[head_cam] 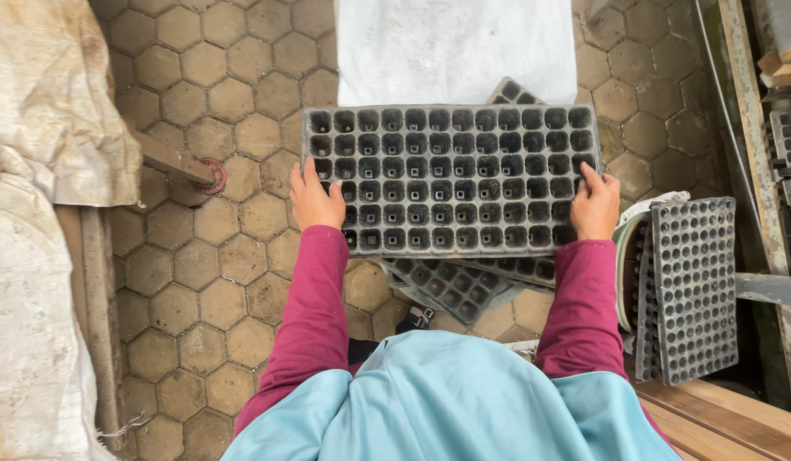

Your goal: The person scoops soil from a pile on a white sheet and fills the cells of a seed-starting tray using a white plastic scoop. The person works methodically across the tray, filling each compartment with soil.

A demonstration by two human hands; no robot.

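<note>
You hold the tray (pixel 451 179) level at 12 o'clock over the paving (pixel 216 256): black, rectangular, a grid of empty square cells. Your left hand (pixel 316 201) clamps its 9 o'clock edge, your right hand (pixel 594 205) its 3 o'clock edge, fingers curled over the rim.

From my remote seat, sacks are the only packaging I see in the head view. A white sack (pixel 455 47), flat, rectangular and plain-faced, lies on the hexagonal paving (pixel 225 77) at top centre. Its near edge is hidden behind the far rim of the black seedling tray (pixel 451 179). Along the left edge a bulky off-white sack (pixel 46 102), creased and stained brown, slumps over a paler sack (pixel 24 324) that runs down to the bottom corner.
</note>
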